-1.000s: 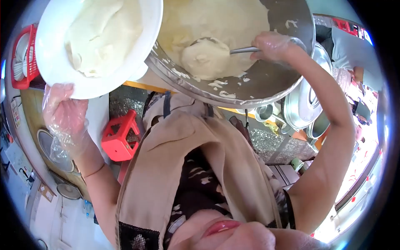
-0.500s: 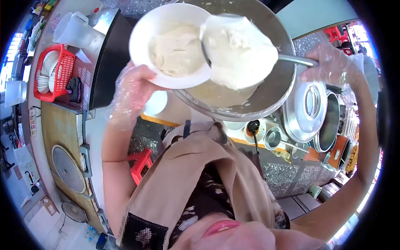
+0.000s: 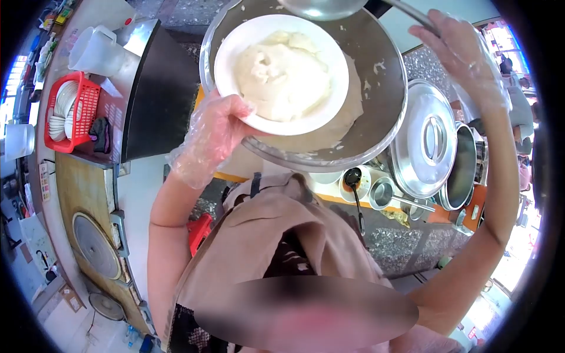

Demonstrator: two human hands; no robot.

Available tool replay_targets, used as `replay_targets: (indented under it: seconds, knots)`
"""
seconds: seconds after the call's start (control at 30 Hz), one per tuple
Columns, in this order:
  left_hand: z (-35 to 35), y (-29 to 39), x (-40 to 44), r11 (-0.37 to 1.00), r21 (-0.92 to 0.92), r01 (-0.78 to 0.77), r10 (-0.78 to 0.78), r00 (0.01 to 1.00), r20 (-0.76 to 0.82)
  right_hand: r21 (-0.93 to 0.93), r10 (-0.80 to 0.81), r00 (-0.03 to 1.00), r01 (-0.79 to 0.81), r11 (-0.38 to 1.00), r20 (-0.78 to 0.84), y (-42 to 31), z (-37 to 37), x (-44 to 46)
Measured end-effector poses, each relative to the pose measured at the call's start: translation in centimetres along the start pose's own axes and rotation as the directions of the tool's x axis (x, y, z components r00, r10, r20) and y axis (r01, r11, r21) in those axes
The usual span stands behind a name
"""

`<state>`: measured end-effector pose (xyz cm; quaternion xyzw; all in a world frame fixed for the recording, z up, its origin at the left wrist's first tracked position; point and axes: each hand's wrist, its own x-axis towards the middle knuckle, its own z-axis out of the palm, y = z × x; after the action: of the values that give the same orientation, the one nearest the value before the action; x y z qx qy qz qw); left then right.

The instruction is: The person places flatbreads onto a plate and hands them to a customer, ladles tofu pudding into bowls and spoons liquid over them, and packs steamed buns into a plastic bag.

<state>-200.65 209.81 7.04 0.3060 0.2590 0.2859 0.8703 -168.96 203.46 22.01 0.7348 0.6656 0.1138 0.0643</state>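
Note:
My left hand (image 3: 213, 138), in a clear plastic glove, grips the near left rim of a white bowl (image 3: 225, 72). Soft white curd, looking like tofu pudding (image 3: 282, 76), is heaped in the bowl. Beneath the bowl stands a large metal pot (image 3: 385, 73), with white bits on its wall and pale contents partly hidden. My right hand (image 3: 462, 56), also gloved, is closed around the handle of a metal ladle (image 3: 323, 7). The ladle's head is at the top edge of the view, beyond the bowl and partly cut off.
Right of the pot are a metal lid (image 3: 426, 138), another pot (image 3: 461, 167), a small saucepan (image 3: 382, 193) and a sauce bowl (image 3: 364, 182) with a black ladle. At left stand a red basket (image 3: 88, 109) of white dishes, a plastic jug (image 3: 94, 53) and a round cover (image 3: 96, 244).
The white curd has gone from the ladle into the bowl. My right hand has lifted the ladle up and away. The bowl has shifted right and slightly down in view.

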Motion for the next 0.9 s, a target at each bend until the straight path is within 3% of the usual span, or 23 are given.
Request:
replay_targets:
  seconds: [0.07,0.13,0.17,0.2,0.27,0.3,0.37,0.47,0.6,0.63,0.67,0.7,0.73,0.8,0.9]
  knots:
    - [0.0,0.1,-0.3,1.000,0.009,0.004,-0.003,0.999,-0.048,0.047,-0.040,0.995,0.045,0.998,-0.093,1.1,1.2,-1.1]
    - [-0.3,0.2,-0.3,1.000,0.016,0.012,-0.010,0.995,-0.098,-0.060,0.040,0.977,-0.053,0.997,-0.211,1.1,2.4,-2.0]
    - [-0.9,0.2,-0.2,1.000,0.014,-0.006,0.007,0.995,-0.097,-0.042,0.183,0.978,-0.188,0.981,-0.098,1.0,2.7,-2.3]
    - [-1.3,0.2,-0.4,1.000,0.009,-0.017,0.018,0.995,-0.098,-0.039,0.186,0.979,-0.190,0.981,-0.084,1.6,3.9,-2.3]
    - [-0.7,0.7,-1.4,0.998,0.041,-0.038,0.043,0.989,-0.139,-0.054,0.102,0.995,-0.102,0.993,0.004,3.9,7.8,-2.4]
    - [-3.1,0.7,-1.3,0.996,0.085,-0.007,0.013,0.998,-0.063,-0.088,0.104,0.987,-0.094,0.992,0.123,3.7,9.1,-2.6]
    - [-2.9,1.2,-1.9,1.000,-0.017,-0.006,0.004,0.993,-0.120,-0.163,0.059,0.946,-0.007,0.987,0.318,2.0,11.4,-2.0]
    - [-5.1,1.6,-3.1,0.991,-0.074,-0.111,0.091,0.968,-0.235,-0.093,-0.099,0.795,0.191,0.977,0.598,-1.8,14.9,0.5]
    - [-5.6,1.6,-4.3,0.974,-0.119,-0.195,0.163,0.957,-0.239,0.017,-0.234,0.705,0.300,0.954,0.670,-2.9,20.8,2.6]
    - [-7.2,1.6,-5.0,0.967,-0.167,-0.191,0.168,0.976,-0.141,-0.021,-0.192,0.724,0.274,0.961,0.662,-2.7,22.3,2.9]
    - [-6.5,1.6,-5.1,0.963,-0.161,-0.215,0.187,0.967,-0.172,-0.063,-0.150,0.747,0.248,0.967,0.648,-2.5,23.3,3.1]
    - [-5.8,1.7,-5.3,0.959,-0.153,-0.239,0.206,0.957,-0.202,0.015,-0.233,0.805,0.268,0.963,0.545,-2.0,23.8,3.2]
    - [-5.1,1.8,-5.4,0.954,-0.144,-0.262,0.225,0.946,-0.232,0.015,-0.240,0.806,0.276,0.961,0.542,-1.8,24.2,3.9]
    - [-5.9,2.0,-6.1,0.981,-0.044,-0.189,0.153,0.893,-0.423,0.013,-0.279,0.726,0.349,0.937,0.629,-1.7,24.9,4.3]
    - [-5.6,1.8,-6.3,0.971,-0.095,-0.220,0.176,0.922,-0.344,0.072,-0.257,0.630,0.304,0.950,0.732,-2.2,25.3,4.0]
